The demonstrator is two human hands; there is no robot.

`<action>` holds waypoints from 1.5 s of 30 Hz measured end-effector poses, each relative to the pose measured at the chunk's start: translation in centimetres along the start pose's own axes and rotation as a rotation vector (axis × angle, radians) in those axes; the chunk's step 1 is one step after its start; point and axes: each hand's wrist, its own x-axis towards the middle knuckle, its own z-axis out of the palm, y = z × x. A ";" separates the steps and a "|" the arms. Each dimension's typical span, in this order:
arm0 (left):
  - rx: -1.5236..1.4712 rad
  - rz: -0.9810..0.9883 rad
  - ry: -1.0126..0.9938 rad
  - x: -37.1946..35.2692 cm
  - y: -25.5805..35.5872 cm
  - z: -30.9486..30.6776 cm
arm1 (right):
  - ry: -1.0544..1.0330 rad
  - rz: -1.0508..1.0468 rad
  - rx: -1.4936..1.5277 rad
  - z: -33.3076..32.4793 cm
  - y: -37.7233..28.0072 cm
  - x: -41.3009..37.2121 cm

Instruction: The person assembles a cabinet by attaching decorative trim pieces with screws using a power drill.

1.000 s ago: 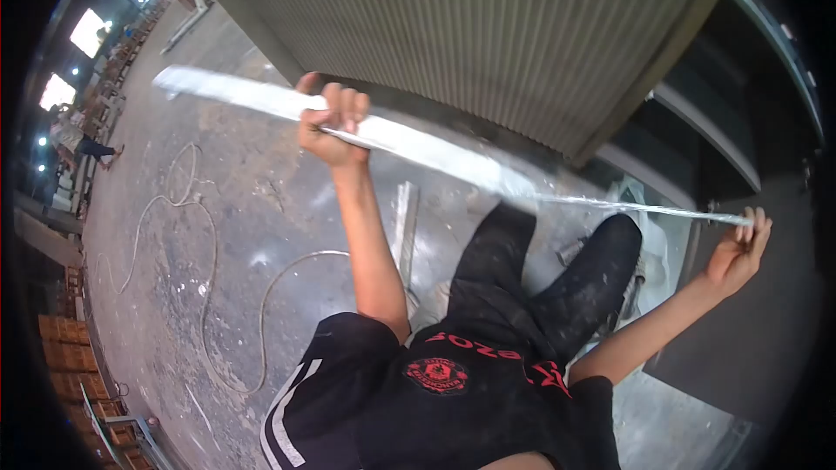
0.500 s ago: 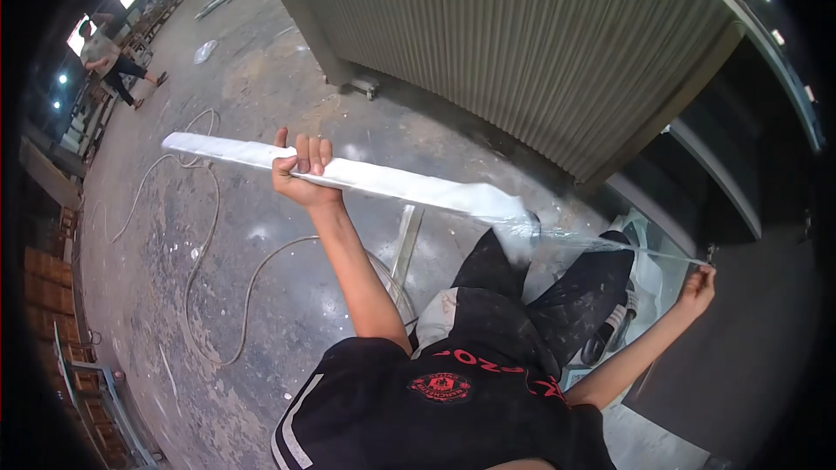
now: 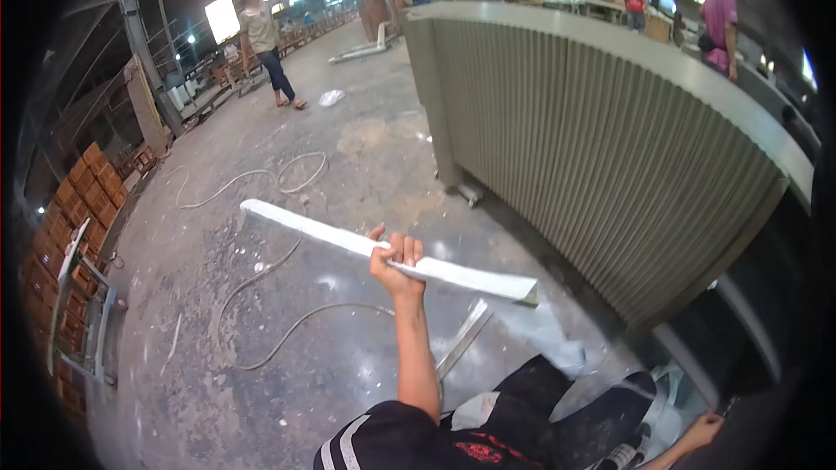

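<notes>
Left hand (image 3: 398, 267) grips white strip (image 3: 475, 276) mid-length; a careless swing could knock its end against the ribbed cabinet (image 3: 601, 148); right hand's (image 3: 704, 429) grip cannot be told

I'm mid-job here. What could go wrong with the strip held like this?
The long, flat white strip is held around its middle by the left grip, so it might tilt or swing and knock the ribbed grey-green panelled unit.

The blurred, translucent plastic film near the strip's right end could snag on the black-trousered legs.

The pale, looped hose on the scuffed grey floor may catch a foot.
</notes>
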 end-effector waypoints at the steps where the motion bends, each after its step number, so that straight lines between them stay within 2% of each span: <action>1: -0.023 -0.026 -0.001 -0.2 -0.3 0.4 | -0.017 -0.067 0.086 0.0 -2.7 -2.1; 2: -0.031 -0.036 -0.022 -0.4 -0.6 0.8 | -0.035 -0.137 0.170 -1.6 -7.7 -5.5; 3: -0.034 -0.045 -0.039 -0.8 -0.6 1.2 | 0.057 -0.335 0.292 -0.8 -11.1 -7.6; 4: -0.032 -0.055 -0.053 -1.2 -0.6 1.6 | -0.075 -0.449 0.637 -4.0 -17.7 -9.6; 5: -0.051 -0.084 -0.077 -1.4 -0.7 2.1 | -0.381 -0.432 0.851 -9.6 -25.1 -12.1; 6: -0.064 -0.114 -0.104 -1.8 -0.7 2.6 | -0.748 -0.404 1.249 -13.0 -30.5 -14.0; 7: -0.078 -0.145 -0.131 -2.1 -0.7 3.1 | -0.949 -0.392 1.573 -14.9 -34.8 -16.3; 9: -0.129 -0.204 -0.177 -2.5 -0.9 3.9 | -1.273 -0.666 1.478 -12.4 -38.4 -19.9; 11: -0.159 -0.262 -0.193 -2.5 -1.1 4.2 | -1.753 -0.483 1.462 -11.5 -39.5 -23.2; 13: -0.186 -0.318 -0.187 -2.7 -0.7 4.0 | -1.927 -0.424 1.288 -9.5 -38.4 -24.7; 14: -0.201 -0.345 -0.184 -2.5 -0.3 3.9 | -1.907 -0.443 1.302 -7.6 -37.9 -25.5; 15: -0.213 -0.371 -0.190 -2.0 0.0 4.0 | -1.799 -0.447 1.348 -8.3 -37.6 -25.1; 16: -0.130 -0.356 -0.200 -1.4 0.2 3.7 | -1.664 -0.345 1.409 -9.1 -37.5 -24.5; 18: 0.036 -0.348 -0.189 -1.1 0.7 2.4 | -1.442 -0.333 1.269 -10.9 -37.3 -21.3; 20: 0.264 -0.254 -0.034 -1.2 0.1 2.0 | -1.096 -0.653 1.150 -16.0 -37.7 -16.7; 22: 0.487 -0.138 0.129 -1.7 -2.1 1.8 | -0.683 -1.089 1.007 -21.2 -36.7 -13.4; 23: 0.405 -0.132 0.138 -2.1 -2.6 2.4 | -0.680 -1.083 0.919 -22.5 -36.1 -13.1; 26: 0.120 -0.162 0.166 -2.1 -4.0 2.8 | -0.601 -0.955 0.880 -20.6 -32.9 -12.9; 29: -0.060 -0.403 0.110 -1.4 -4.4 1.7 | -0.636 -0.807 0.787 -17.7 -29.9 -12.4; 30: -0.126 -0.508 0.103 -1.5 -4.7 1.1 | -0.544 -0.745 0.789 -17.6 -29.8 -12.2; 31: -0.052 -0.570 0.057 -2.1 -5.2 0.7 | -0.421 -0.689 0.791 -17.0 -29.4 -11.7; 33: 0.084 -0.634 -0.039 -3.1 -5.8 0.2 | -0.378 -0.566 0.859 -18.6 -29.5 -9.9; 34: 0.188 -0.570 -0.055 -3.4 -6.5 0.6 | -0.343 -0.515 0.877 -20.0 -29.6 -9.6; 37: 0.476 -0.351 -0.066 -4.9 -9.2 1.3 | -0.348 -0.571 0.867 -23.5 -27.3 -8.9; 40: 0.444 -0.223 0.052 -5.3 -10.5 3.4 | -0.480 -0.593 0.796 -24.5 -24.3 -9.6; 43: 0.390 -0.154 0.106 -5.6 -10.4 5.3 | -0.915 -0.406 0.663 -20.9 -20.5 -11.3; 45: 0.281 -0.230 0.000 -5.4 -9.5 4.8 | -0.960 -0.396 0.644 -16.9 -20.4 -12.0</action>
